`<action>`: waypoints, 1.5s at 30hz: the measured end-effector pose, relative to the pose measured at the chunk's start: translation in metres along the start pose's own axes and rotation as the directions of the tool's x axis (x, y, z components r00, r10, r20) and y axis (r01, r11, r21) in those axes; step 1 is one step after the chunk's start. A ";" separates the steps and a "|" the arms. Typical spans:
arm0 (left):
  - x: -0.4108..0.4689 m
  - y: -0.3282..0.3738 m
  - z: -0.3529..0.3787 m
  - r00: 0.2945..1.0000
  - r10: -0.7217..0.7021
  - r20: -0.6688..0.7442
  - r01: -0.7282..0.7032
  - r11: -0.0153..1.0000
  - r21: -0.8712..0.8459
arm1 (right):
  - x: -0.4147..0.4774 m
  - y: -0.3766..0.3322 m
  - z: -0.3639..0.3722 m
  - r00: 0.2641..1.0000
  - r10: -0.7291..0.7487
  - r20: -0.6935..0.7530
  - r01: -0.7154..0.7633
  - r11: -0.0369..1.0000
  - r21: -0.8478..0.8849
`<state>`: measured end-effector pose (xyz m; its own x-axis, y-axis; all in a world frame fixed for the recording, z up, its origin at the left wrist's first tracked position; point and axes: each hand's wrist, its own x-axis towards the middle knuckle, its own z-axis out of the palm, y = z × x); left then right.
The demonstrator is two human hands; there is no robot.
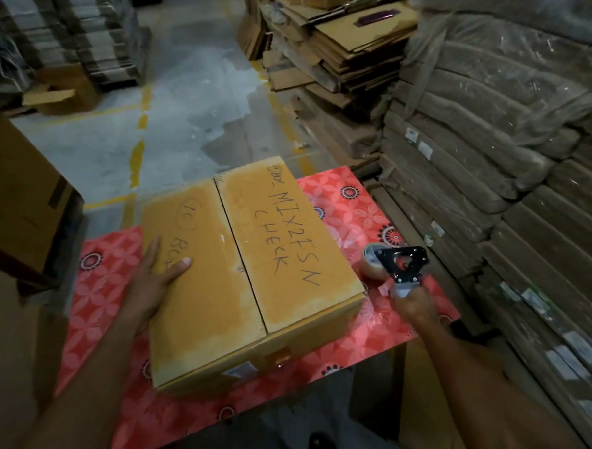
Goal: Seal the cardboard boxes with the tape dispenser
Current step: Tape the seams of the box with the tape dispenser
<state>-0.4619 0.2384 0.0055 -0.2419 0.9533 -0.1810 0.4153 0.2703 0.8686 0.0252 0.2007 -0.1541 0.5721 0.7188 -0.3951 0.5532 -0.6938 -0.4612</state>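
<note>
left hand point(153, 280) flat and open on the cardboard box point(245, 261); right hand point(413, 304) holds the tape dispenser point(398, 265) beside the box; flaps closed; box on red flowery table point(362, 344)

floor point(191, 92): grey concrete, yellow lines; flattened cardboard stacks point(330, 57); wrapped bundles point(504, 110) right; dim light

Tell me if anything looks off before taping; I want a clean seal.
Nothing is damaged or spilled. The brown cardboard box sits askew on the red floral table, its flaps closed, centre seam untaped. The left hand rests flat on it; the right hand holds the black tape dispenser beside it.
</note>
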 end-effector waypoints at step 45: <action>0.117 0.094 -0.006 0.725 -0.099 0.681 0.664 0.364 -0.653 | -0.189 -0.326 -0.018 0.646 -0.734 0.210 0.404 0.562 0.722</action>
<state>-0.4570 0.3744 0.0687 0.3811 0.7565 -0.5315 -0.5823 0.6429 0.4976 -0.2525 0.2906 0.0851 -0.1639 0.9829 -0.0837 0.1048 -0.0670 -0.9922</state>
